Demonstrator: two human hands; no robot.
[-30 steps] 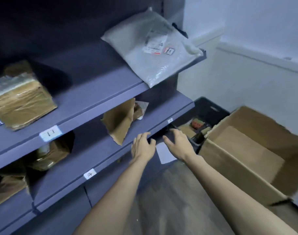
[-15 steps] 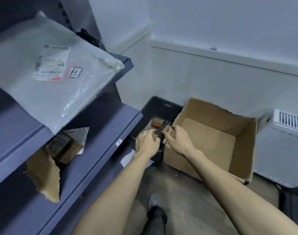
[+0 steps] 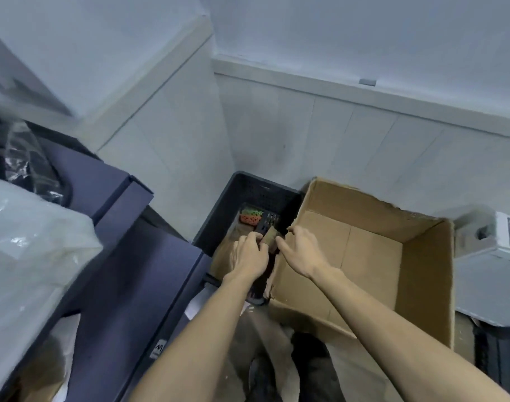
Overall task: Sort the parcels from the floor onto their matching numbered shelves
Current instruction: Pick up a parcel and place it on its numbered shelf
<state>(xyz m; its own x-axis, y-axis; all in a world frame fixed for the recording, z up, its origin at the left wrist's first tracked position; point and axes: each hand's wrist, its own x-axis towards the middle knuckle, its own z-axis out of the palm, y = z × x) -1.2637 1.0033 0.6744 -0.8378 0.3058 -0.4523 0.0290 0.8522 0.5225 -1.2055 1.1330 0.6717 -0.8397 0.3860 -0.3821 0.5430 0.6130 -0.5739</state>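
Hands: both reach forward and down into a dark plastic crate [image 3: 242, 187] on the floor, meeting over one small brown parcel [image 3: 269, 237].
Left hand [image 3: 249, 256]: fingers curl onto the parcel's left side; it appears to be grasping it.
Right hand [image 3: 298, 250]: fingers touch the parcel's right side; whether they grip or only steady it cannot be told.
Parcel position: directly between the two hands, at the fingertips, inside the crate and hard against its right wall.
Parcel axis: seems to run away from the person, tilted slightly right; mostly hidden by fingers.
Nearer hand: roughly equal; the left covers more of it.
Other contents: a red and green item [image 3: 250, 216] lies in the crate just beyond the hands.
Cardboard box [image 3: 372, 256]: open, immediately right of the right hand, touching the crate.
Shelf [image 3: 126, 274]: dark blue, left of the left arm, so the lift likely goes up and leftward.
Writing: one small white shelf tag [image 3: 160, 348] beside the left forearm, possibly a sideways "3"; the parcel's label is not visible.
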